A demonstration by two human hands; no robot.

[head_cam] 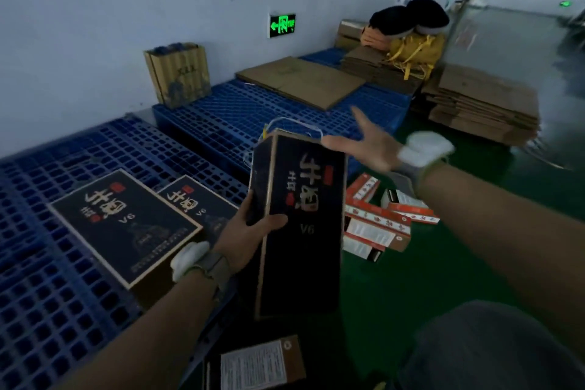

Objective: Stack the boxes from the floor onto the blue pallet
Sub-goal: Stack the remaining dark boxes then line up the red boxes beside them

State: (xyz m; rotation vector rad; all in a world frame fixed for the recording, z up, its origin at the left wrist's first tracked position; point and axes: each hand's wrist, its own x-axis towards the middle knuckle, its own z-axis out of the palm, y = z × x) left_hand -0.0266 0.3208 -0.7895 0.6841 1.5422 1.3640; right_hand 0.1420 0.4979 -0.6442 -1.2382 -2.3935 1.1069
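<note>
Box (pixel 262 362) at the bottom edge lies on the green floor (pixel 395 310), a white printed label facing up; beside it at lower right we note a patch of grey clothing (pixel 493 348), blurred. Above these, the left hand (pixel 253 231) is clamped on the dark box (pixel 300 222), thumb across the printed front near its left edge and the remaining digits wrapped round the left side; the grip sits at about mid-height of the box, which stands on end, slightly tilted, held clear of the floor. We see the box over the gap between the pallet edge and the floor, not resting on either. The right hand (pixel 376 146) is spread wide, fingers apart, holding nothing; its fingertips lie just at the box's upper right corner, and we cannot tell whether they touch. Both wrists carry white wrappings. Left of the held box, two matching dark boxes (pixel 126 222) lie flat on the blue pallet (pixel 47 294), side by side and touching. Right of the held box, small red-and-white cartons (pixel 380 218) lie scattered on the floor. Farther off, a second blue pallet (pixel 221 117) bears a tan upright carton (pixel 179 74) against the wall and flattened cardboard (pixel 300 81); stacked cardboard sheets (pixel 481 104) stand to the right; a green exit sign (pixel 282 25) is lit on the wall.
</note>
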